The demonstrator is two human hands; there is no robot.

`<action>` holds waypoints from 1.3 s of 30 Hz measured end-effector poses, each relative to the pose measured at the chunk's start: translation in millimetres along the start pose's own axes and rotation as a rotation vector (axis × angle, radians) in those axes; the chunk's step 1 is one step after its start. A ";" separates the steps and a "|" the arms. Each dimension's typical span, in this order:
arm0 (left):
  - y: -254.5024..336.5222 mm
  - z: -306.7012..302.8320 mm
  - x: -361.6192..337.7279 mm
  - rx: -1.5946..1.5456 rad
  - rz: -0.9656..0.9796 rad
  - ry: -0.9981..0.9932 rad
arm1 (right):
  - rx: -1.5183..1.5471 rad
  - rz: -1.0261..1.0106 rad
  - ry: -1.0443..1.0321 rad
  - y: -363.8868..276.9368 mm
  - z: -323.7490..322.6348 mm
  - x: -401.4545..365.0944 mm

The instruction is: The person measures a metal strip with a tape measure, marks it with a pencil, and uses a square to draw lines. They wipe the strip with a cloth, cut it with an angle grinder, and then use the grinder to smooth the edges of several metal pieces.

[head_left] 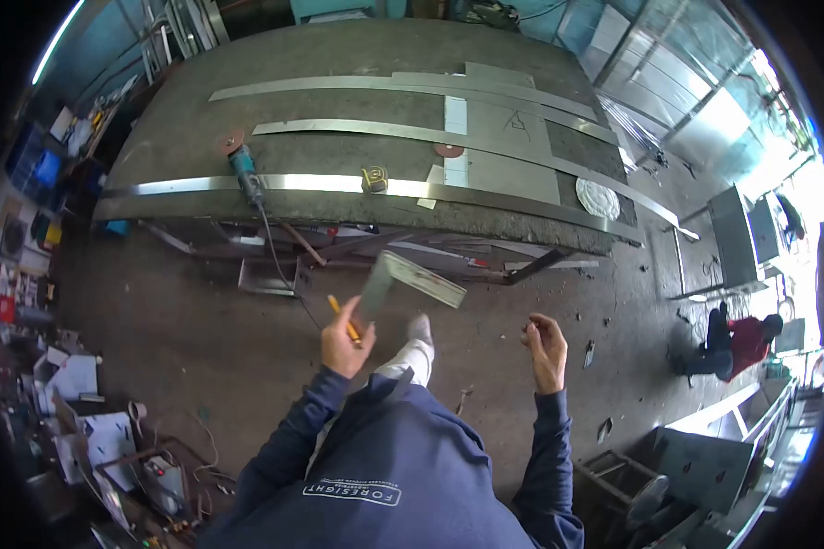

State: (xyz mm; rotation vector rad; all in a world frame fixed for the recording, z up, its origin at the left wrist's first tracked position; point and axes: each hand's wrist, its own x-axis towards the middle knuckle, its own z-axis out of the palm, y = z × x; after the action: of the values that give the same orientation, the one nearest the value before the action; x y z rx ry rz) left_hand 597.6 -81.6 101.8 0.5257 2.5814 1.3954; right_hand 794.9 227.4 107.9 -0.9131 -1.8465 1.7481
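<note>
My left hand [342,348] is closed around an L-shaped try square [375,285] and a yellow pencil [334,304]. The square is held up in front of the bench, its wider arm pointing right. My right hand [547,352] is raised apart on the right, fingers curled toward the thumb; whatever they may hold is too small to make out. Beyond both hands, long metal strips [339,182] lie across the workbench [320,55]. An angle grinder [244,174] and a yellow tape measure [374,178] rest on the nearest strip.
Sheet metal [513,137], a cutting disc [449,150] and a round pale piece [598,198] are on the bench. The grinder's cord hangs to the floor. Clutter lines the left side. A person in red [749,348] crouches at right, near metal frames [705,457].
</note>
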 end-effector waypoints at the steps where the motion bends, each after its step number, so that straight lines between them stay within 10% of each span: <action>1: -7.2 4.3 6.8 0.001 0.015 0.085 | -0.126 -0.062 -0.039 5.7 -6.8 31.9; 14: -13.7 74.0 112.3 -0.093 -0.201 0.347 | -1.028 -0.499 -0.171 30.9 -144.0 383.1; 25: 15.7 111.1 132.6 -0.040 -0.405 0.457 | -1.373 -0.249 -0.280 52.1 -293.3 570.3; 34: 70.6 145.5 133.3 0.028 -0.686 0.419 | -1.672 0.014 -0.492 75.2 -409.5 627.3; 39: 91.0 148.4 149.8 0.143 -0.408 0.411 | -1.603 -0.175 -0.469 82.9 -419.7 628.9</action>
State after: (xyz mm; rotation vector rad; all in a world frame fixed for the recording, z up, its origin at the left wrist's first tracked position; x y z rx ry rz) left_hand 524.7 136.2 99.6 -0.2986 2.8881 1.2848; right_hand 673.3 969.3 -7.7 -0.6833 -3.4327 -0.0023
